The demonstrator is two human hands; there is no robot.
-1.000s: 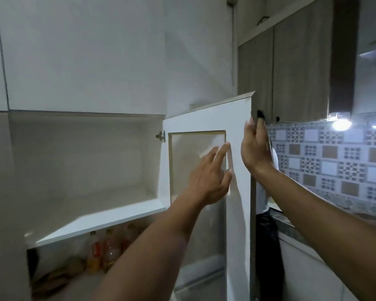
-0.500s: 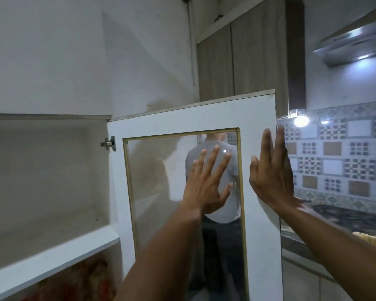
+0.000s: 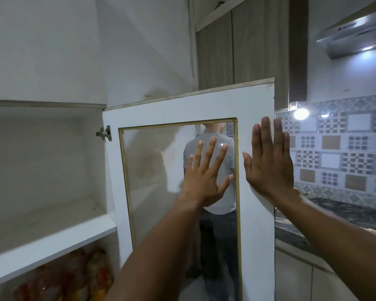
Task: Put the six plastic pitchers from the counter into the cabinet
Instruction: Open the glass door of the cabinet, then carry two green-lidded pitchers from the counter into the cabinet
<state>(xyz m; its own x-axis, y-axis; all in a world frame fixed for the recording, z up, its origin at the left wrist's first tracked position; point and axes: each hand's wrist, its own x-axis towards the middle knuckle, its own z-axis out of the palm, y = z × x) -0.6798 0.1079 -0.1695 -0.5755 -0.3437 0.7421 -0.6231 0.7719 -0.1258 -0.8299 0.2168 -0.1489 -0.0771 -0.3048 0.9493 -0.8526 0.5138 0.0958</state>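
Note:
The white cabinet stands open at the left, its upper shelf bare. Its door, white with a gold-trimmed glass panel, swings out toward me at centre. My left hand is spread flat in front of the glass pane. My right hand is spread flat against the door's white frame near its free edge. Neither hand holds anything. No plastic pitchers are in sight.
Bottles and packets fill the lower shelf. Through the glass another person stands with their back turned. At the right are a dark counter, a patterned tile wall, a range hood and lit lamps.
The door has swung wider, now facing me more squarely. My right hand went from gripping the door's edge to lying flat on its frame; my view turned right.

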